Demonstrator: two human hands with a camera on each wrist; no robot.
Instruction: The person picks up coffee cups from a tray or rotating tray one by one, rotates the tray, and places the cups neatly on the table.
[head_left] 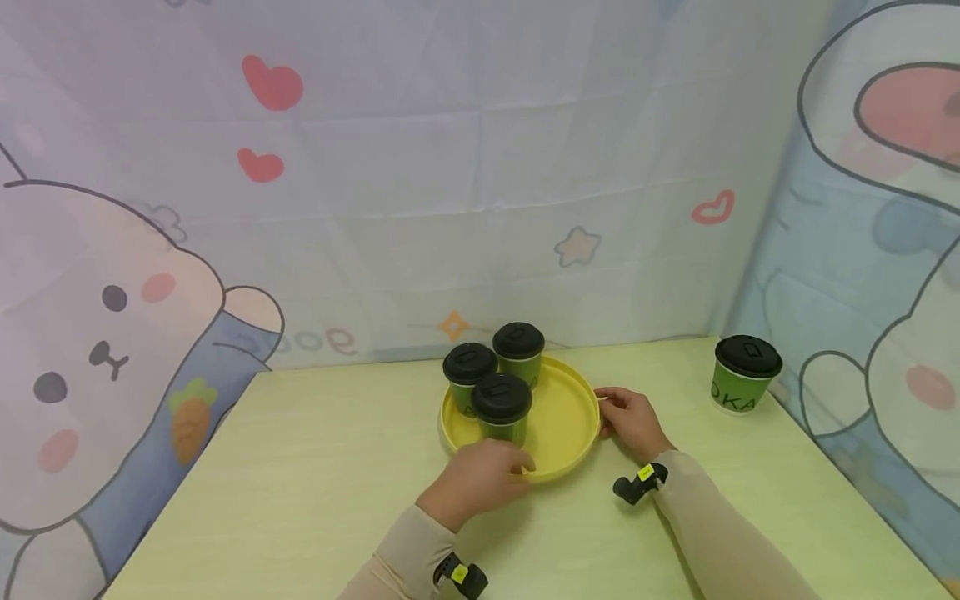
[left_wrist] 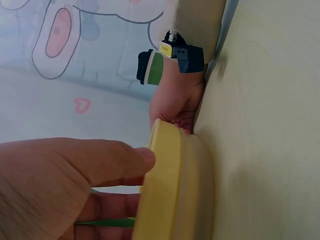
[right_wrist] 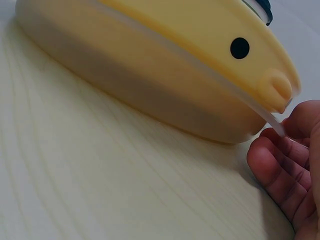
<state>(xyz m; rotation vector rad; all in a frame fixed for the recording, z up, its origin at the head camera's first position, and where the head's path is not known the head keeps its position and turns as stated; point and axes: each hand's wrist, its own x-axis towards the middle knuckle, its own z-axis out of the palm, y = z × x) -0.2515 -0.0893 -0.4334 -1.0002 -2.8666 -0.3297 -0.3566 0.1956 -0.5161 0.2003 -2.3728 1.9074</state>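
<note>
A round yellow tray (head_left: 567, 421) sits on the table with three green paper cups with black lids, including the front cup (head_left: 502, 404), standing together on its left side. My left hand (head_left: 480, 479) is at the tray's front rim. In the left wrist view, its thumb (left_wrist: 145, 157) is on the rim, and its other fingers go behind the wall. My right hand (head_left: 630, 419) pinches the tray's right edge with thumb and fingertips. A black dot and a rounded knob mark the yellow tray (right_wrist: 277, 87) near those fingers in the right wrist view.
Another green cup (head_left: 742, 375) with a black lid stands at the table's right edge. The pale table (head_left: 300, 467) meets a cartoon-printed cloth (head_left: 420, 167) at the back, and similar cloth hangs at both sides.
</note>
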